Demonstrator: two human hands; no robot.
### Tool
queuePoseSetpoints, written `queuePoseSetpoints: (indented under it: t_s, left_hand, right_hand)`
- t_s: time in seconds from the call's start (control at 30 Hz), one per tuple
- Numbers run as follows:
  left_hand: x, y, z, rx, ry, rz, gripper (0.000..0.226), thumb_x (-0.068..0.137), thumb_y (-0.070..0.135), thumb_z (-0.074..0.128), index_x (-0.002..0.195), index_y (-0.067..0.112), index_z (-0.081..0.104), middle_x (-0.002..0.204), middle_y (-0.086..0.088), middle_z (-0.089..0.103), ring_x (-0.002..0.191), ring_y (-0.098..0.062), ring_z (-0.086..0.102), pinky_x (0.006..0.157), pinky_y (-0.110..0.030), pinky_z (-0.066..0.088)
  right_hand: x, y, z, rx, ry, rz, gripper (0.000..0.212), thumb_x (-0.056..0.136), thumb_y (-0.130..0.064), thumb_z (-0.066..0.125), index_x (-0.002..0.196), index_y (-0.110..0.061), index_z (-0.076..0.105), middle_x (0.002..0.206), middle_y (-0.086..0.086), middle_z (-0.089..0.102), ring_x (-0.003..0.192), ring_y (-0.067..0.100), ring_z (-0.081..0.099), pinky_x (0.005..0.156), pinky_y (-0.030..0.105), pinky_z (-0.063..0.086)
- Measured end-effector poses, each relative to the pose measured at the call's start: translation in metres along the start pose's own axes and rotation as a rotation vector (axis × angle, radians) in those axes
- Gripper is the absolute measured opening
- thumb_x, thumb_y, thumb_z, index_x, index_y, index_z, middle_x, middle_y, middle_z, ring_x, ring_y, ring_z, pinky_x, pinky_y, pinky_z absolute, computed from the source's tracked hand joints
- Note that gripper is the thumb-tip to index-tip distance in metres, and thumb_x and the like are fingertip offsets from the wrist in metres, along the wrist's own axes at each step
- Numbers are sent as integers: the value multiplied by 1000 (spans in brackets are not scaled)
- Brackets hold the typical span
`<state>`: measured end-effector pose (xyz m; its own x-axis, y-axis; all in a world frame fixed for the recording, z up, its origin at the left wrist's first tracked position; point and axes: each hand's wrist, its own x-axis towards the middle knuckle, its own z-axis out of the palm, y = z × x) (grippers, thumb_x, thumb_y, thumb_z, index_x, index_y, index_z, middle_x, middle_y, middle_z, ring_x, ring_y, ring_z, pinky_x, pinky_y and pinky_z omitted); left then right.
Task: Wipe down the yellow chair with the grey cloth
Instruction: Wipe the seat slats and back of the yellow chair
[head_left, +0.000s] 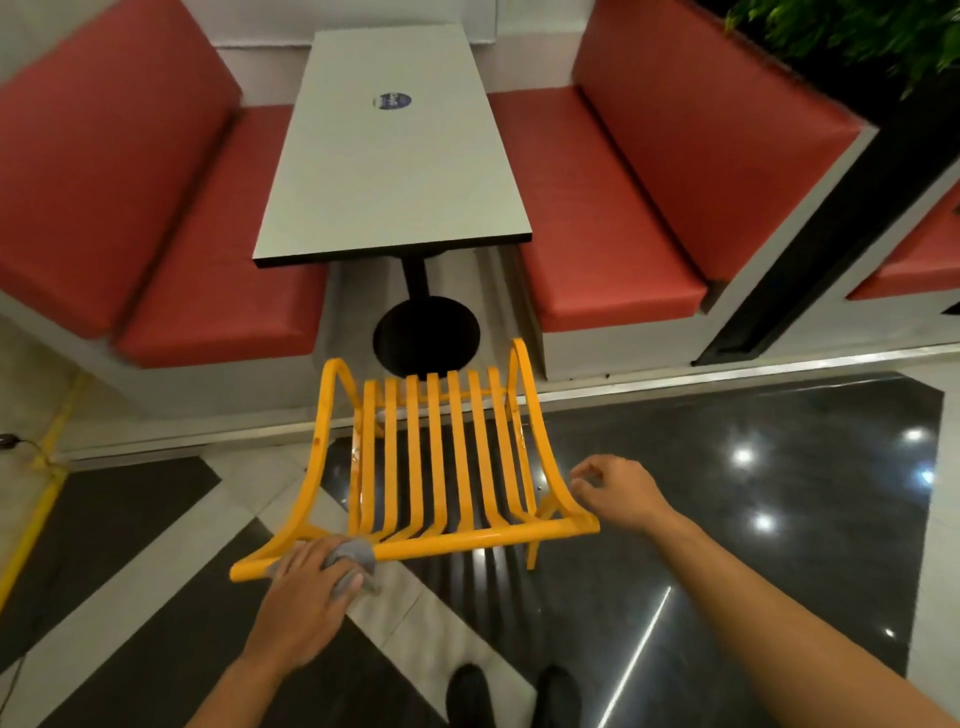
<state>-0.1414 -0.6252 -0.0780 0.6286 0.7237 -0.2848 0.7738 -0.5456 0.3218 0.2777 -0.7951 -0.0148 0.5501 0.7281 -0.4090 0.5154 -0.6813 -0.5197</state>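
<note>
Your two dark shoes sit at the bottom edge, on glossy black and pale grey floor tiles with light glare on the polish

Your left hand is palm down, fingers closed around the bunched grey cloth, soft and crumpled, pressing it onto the near top rail of the yellow chair, toward that rail's left end. Forearm comes in from bottom left, wrist roughly straight

Your right hand is empty, fingers loosely curled and apart, hovering just beside the chair's right side tube near the near corner; can't tell if a fingertip touches the metal. Right arm runs in long from bottom right

Chair is painted metal tube, smooth with a slight gloss, round section: curved side tubes, a row of parallel slats between them, thick straight cross rail nearest you. Slats run away from you toward the booth, so its long axis points at the desk; cross rail lies left to right, tilted slightly up on the right. It stands on the floor just in front of the booth step

Beyond it: flat pale grey rectangular desk, dark edge band, round blue sticker, black pedestal with round base. Padded red benches on both sides, green plant top right
</note>
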Motion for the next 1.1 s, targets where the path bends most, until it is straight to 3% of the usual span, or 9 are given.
queuePoseSetpoints:
  t_s: [0.1,0.2,0.3,0.37,0.57,0.73,0.97,1.1]
  left_hand:
    - [6,20,8,-52,22,6,40,99,62,30,97,47,67,145,12,53,140,-21,42,119,-49,32]
    - [16,65,23,-40,11,100,33,104,55,39,106,45,70,148,15,50,141,-15,37,120,-44,29]
    - [31,127,44,17,-52,192,52,103,61,23,123,43,67,157,15,43,146,-17,34,126,-45,24]
    - [43,171,54,28,-65,263,56,102,61,22,126,38,67,156,10,45,144,-22,38,123,-46,27]
    - [70,269,60,35,-188,393,39,102,42,47,128,24,69,151,-5,51,137,-35,44,117,-55,29]
    - [72,230,50,-63,-241,381,42,107,47,39,133,32,68,159,5,44,143,-25,37,122,-49,23]
    - [18,109,9,-126,-112,57,38,107,50,40,125,40,72,161,17,42,152,-8,25,129,-36,7]
    - [-4,35,-20,-125,-27,-82,31,106,45,48,111,39,78,158,14,48,152,-11,31,128,-37,10]
  right_hand:
    - [-2,-2,2,26,29,35,24,96,-33,68,116,-23,76,118,-2,77,112,19,71,91,35,57]
    - [-6,-3,8,16,42,47,26,95,-34,69,117,-21,77,119,-1,78,111,20,72,92,37,58]
    - [-9,-1,10,1,27,62,25,94,-34,69,115,-22,77,117,0,78,108,20,73,88,35,58]
    - [-5,-3,6,-16,13,51,26,94,-34,69,116,-23,77,118,0,78,109,19,72,88,34,57]
    - [26,-16,-12,-80,-13,-68,26,98,-34,66,119,-24,76,121,-5,77,113,17,71,94,35,56]
    - [64,-36,-13,-116,-116,-160,24,99,-37,64,117,-25,75,119,-4,76,111,17,69,93,39,57]
    - [77,-95,33,-126,-340,-284,26,99,-41,64,118,-26,74,116,-9,74,110,15,68,94,38,58]
    - [70,-126,58,-157,-444,-340,22,102,-38,62,116,-26,74,115,-9,72,108,12,65,91,32,55]
